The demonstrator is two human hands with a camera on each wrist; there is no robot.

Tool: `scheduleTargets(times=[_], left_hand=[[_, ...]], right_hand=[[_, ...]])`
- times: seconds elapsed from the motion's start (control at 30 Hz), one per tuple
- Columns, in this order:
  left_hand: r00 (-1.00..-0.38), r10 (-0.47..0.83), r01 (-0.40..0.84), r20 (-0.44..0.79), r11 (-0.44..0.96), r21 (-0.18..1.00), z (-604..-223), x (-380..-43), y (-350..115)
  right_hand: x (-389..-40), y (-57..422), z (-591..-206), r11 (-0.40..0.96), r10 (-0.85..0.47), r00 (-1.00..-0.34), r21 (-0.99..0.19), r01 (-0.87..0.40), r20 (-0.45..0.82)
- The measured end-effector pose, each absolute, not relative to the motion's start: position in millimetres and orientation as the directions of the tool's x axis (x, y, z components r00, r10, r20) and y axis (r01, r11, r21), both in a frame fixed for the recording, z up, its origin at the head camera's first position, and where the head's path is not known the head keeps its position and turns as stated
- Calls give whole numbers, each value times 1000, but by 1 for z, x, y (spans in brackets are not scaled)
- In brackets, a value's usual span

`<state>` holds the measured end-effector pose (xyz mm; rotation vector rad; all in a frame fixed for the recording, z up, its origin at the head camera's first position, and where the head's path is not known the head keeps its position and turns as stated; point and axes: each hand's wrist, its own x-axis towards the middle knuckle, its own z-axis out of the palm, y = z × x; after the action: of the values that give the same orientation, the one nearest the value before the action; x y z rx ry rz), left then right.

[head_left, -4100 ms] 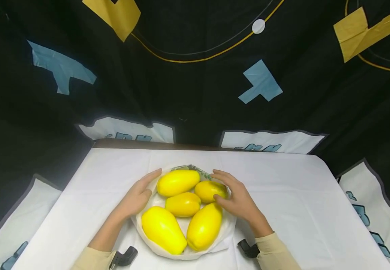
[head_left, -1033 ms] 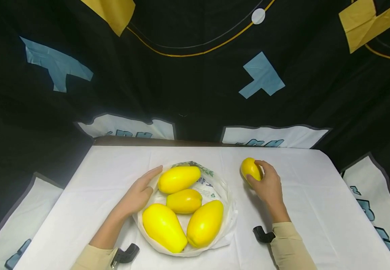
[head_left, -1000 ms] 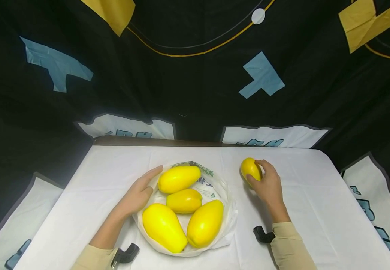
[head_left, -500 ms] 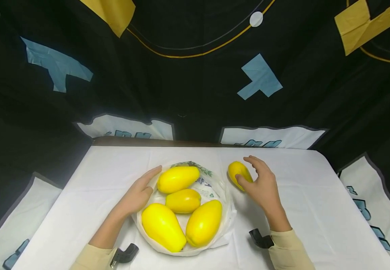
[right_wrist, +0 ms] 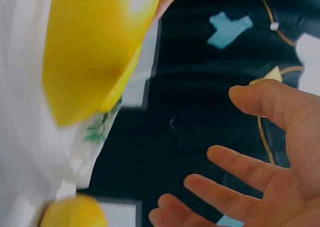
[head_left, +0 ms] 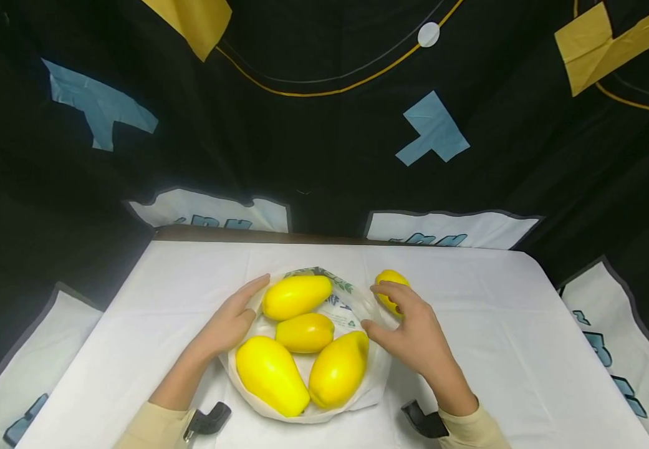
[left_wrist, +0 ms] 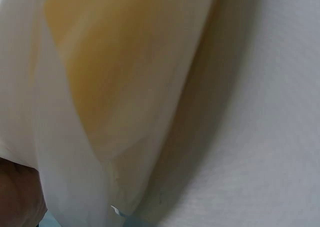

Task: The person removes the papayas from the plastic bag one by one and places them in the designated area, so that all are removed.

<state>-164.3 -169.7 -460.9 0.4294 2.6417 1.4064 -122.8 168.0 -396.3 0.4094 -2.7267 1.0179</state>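
Note:
A white plastic bag lies spread on the table with several smooth yellow oval fruits inside it. My left hand holds the bag's left rim, index finger stretched along it. Through the film in the left wrist view a yellow fruit shows. My right hand hovers at the bag's right rim, thumb and fingers apart with nothing between them. Behind its fingers one yellow fruit lies on the table outside the bag, partly hidden. In the right wrist view the spread fingers face the bag.
The table has a white cover and a dark back edge. A black cloth with blue and yellow patches hangs behind it. A black wrist camera mount sits at the left sleeve, another at the right.
My right hand has carried one fruit out of the bag to the table on its right, let it go, and moved back left to the rim. The left hand has stayed in place.

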Motion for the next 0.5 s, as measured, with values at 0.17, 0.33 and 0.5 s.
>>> scheduleTargets(times=[0.17,0.33,0.5], left_hand=[[-952,304,193,29,524,830,-463,-164,-169],[-949,310,219,53,531,819,-465,-165,-169],[-949,309,226,60,536,813,-464,-166,-170]], right_hand=[[-108,152,-396,714,-242,-945,-619,-326,218],[-94,140,-404,739,-261,-958,-613,-279,121],[-85,130,-412,800,-245,-970,-565,-200,-3]])
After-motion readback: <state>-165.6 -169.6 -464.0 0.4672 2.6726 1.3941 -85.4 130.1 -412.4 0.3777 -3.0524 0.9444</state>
